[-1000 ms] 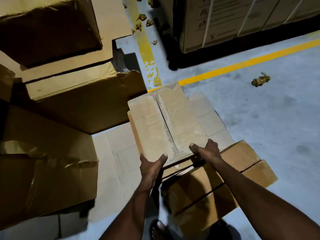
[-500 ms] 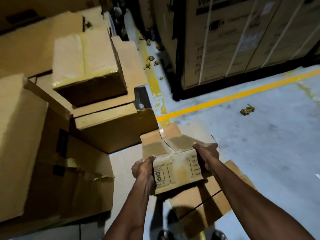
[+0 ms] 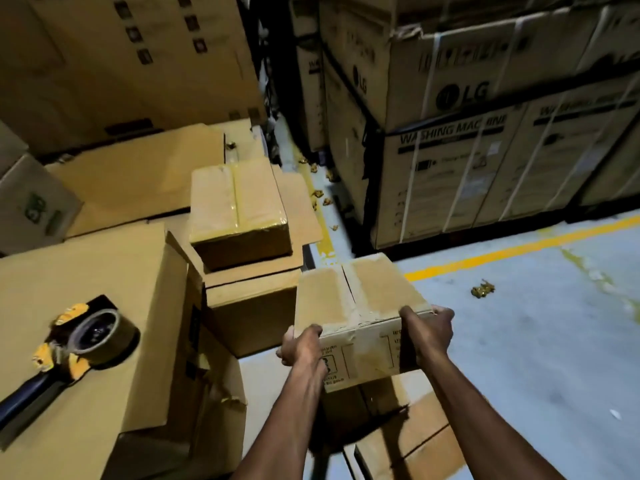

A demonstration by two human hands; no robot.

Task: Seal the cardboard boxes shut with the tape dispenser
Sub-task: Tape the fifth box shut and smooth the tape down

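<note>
Cardboard sheets [image 3: 420, 434] lie on the floor [image 3: 536, 341] just below my arms, nearest to me. They could slide underfoot if I step on them with a load.

Above them I hold a small box [image 3: 353, 299] off the ground. My left hand [image 3: 302, 345] curls round its near left corner and my right hand [image 3: 429, 329] grips the near right corner, fingers over the top edge. The top flaps meet along a middle seam, with what looks like a worn strip of tape at the near end, so I judge the box not properly sealed. Squeezing the corners could spring the flaps. With both hands at one end, the far end could dip and slip from me.

The tape dispenser [image 3: 81, 341] lies to the left on a big carton [image 3: 104, 268], well apart from the box. A bump to that carton as I set the box down could send the dispenser sliding off.

Farther off, a taped box [image 3: 239, 209] sits on a stack.
</note>
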